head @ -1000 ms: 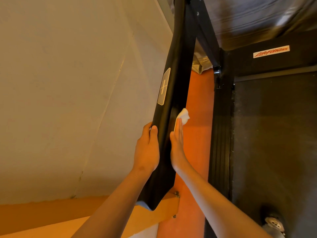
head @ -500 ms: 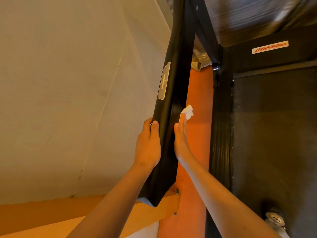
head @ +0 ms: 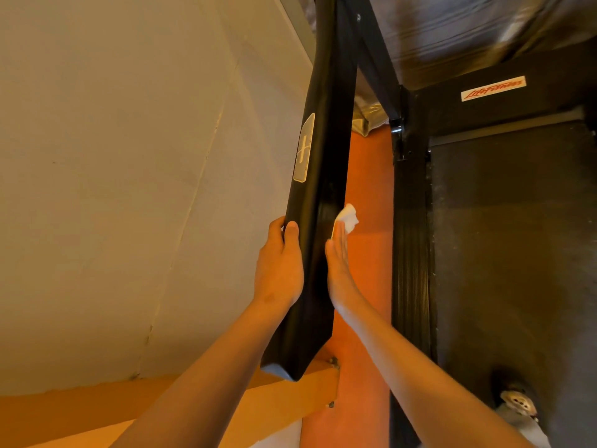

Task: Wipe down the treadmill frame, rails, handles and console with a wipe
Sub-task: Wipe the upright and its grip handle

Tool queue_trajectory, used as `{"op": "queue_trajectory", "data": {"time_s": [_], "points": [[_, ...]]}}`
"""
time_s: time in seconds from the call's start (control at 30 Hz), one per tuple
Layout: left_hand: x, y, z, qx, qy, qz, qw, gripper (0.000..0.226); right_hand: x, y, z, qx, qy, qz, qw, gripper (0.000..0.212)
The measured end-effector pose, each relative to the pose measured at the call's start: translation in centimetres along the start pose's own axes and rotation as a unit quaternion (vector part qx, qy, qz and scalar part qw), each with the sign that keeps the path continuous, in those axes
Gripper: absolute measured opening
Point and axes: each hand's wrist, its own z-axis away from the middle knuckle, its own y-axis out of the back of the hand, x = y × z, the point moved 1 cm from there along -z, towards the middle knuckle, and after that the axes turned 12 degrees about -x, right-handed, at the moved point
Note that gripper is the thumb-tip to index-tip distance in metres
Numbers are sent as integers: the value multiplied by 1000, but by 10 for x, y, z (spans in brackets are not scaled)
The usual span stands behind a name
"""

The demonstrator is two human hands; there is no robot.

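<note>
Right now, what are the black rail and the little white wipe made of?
The black rail looks like smooth, slightly glossy plastic or a rubbery coating: light streaks shine along it, but which one I cannot tell. The white wipe, pressed against it by the right hand, looks like thin soft paper or cloth: its free corner crumples and folds.

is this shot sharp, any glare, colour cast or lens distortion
Head view: warm orange cast throughout; the wide-angle lens bows the handrail and wall seams; faint sheen on the rail beside the wipe; the covering at top right looks smeared.
</note>
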Motion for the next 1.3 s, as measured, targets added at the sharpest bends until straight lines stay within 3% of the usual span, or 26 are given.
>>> {"op": "queue_trajectory", "data": {"time_s": [0.17, 0.3, 0.4, 0.47, 0.67, 0.97, 1.1, 1.3], "points": [[-1, 0, -1, -7, -7, 1, 1000, 44, -3, -32, 54, -31, 41, -23, 998, 80], [0, 0, -1, -11, -6, 8, 1000, 43, 0, -45, 89, -72, 69, -21, 995, 67], [2, 0, -1, -12, -1, 12, 1000, 44, -7, -24, 54, -30, 33, -12, 999, 85], [3, 1, 0, -17, -2, 16, 1000, 45, -22, -19, 36, -12, 22, 7, 1000, 75], [0, 2, 1, -35, -10, 23, 999, 45, -25, -50, 82, -61, 125, 22, 990, 54], [3, 1, 5, -27, -7, 25, 999, 43, -54, -4, -12, 18, 70, 20, 997, 83], [2, 1, 1, -20, -1, 32, 999, 42, -62, 17, -36, 9, 53, 46, 997, 54], [3, 1, 1, -22, -8, 33, 999, 40, -25, 5, -25, 41, 19, 36, 998, 60]]}}
